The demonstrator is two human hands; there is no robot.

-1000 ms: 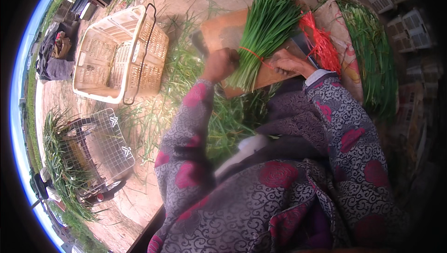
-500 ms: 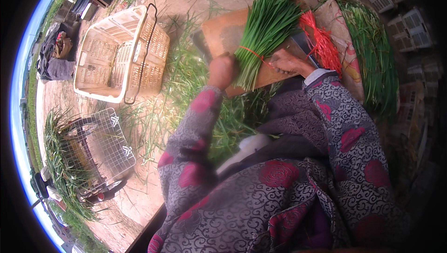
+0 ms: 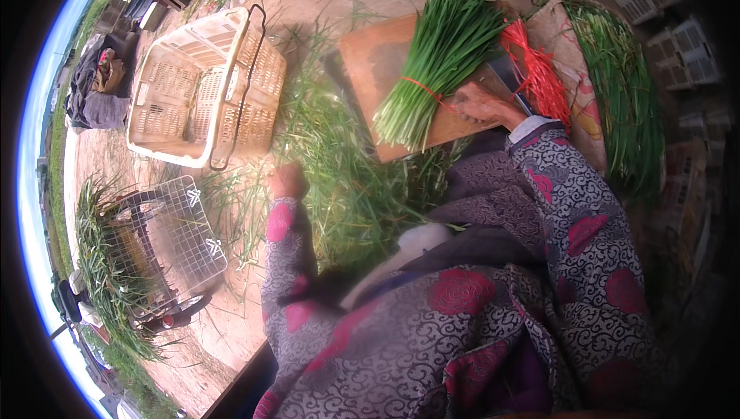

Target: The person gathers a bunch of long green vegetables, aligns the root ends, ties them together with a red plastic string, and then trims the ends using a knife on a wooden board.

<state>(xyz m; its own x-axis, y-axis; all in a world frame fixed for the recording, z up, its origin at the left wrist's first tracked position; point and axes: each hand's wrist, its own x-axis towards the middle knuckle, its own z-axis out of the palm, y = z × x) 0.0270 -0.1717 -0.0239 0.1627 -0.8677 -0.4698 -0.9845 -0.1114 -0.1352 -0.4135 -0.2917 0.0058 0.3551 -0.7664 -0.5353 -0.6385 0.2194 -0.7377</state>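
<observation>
A bundle of green garlic chives point(image 3: 447, 57) lies slanted on a brown board point(image 3: 374, 49), pale stem ends toward me. A thin red tie point(image 3: 420, 85) runs round it near the stems. My right hand point(image 3: 486, 105) is closed at the bundle's right side, pinching the end of that tie. My left hand point(image 3: 289, 181) is off the bundle, above the loose grass-like leaves and just below the white basket; its fingers are blurred. A bunch of red strings point(image 3: 532, 72) lies right of the board, beside a dark flat piece partly under the chives.
A white plastic basket point(image 3: 208, 158) with a dark handle stands on the left. Loose leaves point(image 3: 347, 188) litter the ground. Nearer left is a wire rack point(image 3: 181, 222) beside heaped greens point(image 3: 108, 272). More long greens point(image 3: 617, 87) lie on cloth at right, with crates point(image 3: 682, 53) beyond.
My left hand has left the bundle and swung left and toward me. My right hand stays at the tie beside the chives. The whole view has shifted slightly.
</observation>
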